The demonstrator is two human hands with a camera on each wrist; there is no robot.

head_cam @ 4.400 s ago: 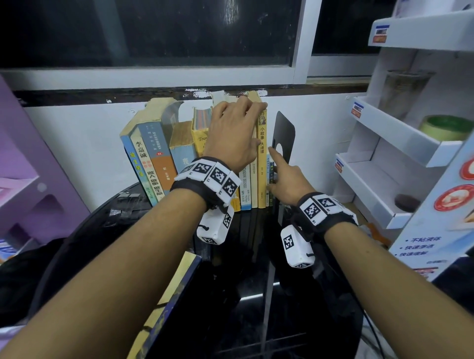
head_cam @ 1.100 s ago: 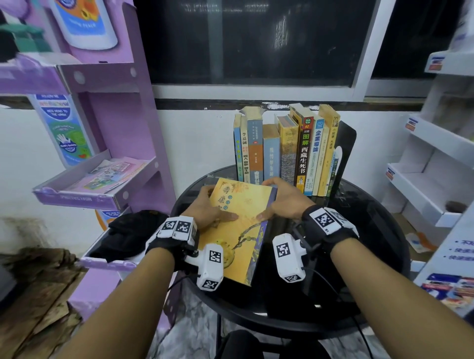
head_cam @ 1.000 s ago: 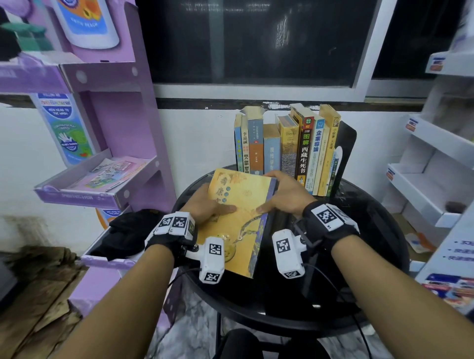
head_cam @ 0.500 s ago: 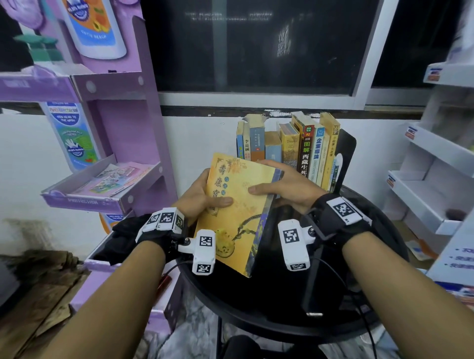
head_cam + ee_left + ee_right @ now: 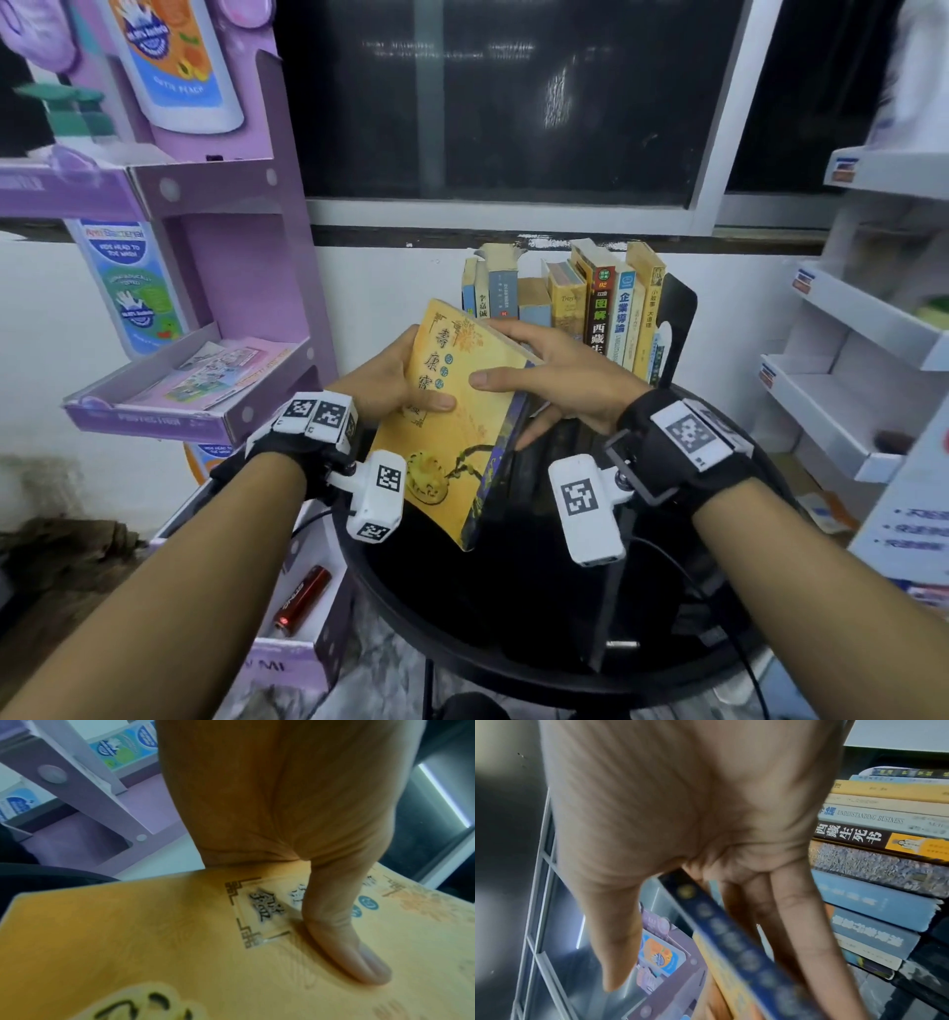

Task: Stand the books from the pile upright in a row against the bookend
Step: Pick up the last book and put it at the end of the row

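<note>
Both hands hold a yellow book (image 5: 462, 411) with a dark blue spine (image 5: 734, 939) tilted in the air above the black round table (image 5: 539, 663). My left hand (image 5: 390, 380) grips its left edge, thumb (image 5: 344, 943) flat on the cover (image 5: 154, 943). My right hand (image 5: 560, 380) holds the spine side, thumb on the cover and fingers (image 5: 800, 923) behind. Behind it a row of upright books (image 5: 565, 303) stands against a black bookend (image 5: 678, 318) at the right end of the row (image 5: 885, 862).
A purple display rack (image 5: 195, 267) with a leaflet tray stands to the left, close to the table. White shelves (image 5: 862, 360) stand to the right. A white wall and a dark window lie behind the row. A red can (image 5: 303, 598) lies in a low box at the left.
The yellow book has come up off the table and tilted toward upright, held in both hands. The view has risen slightly.
</note>
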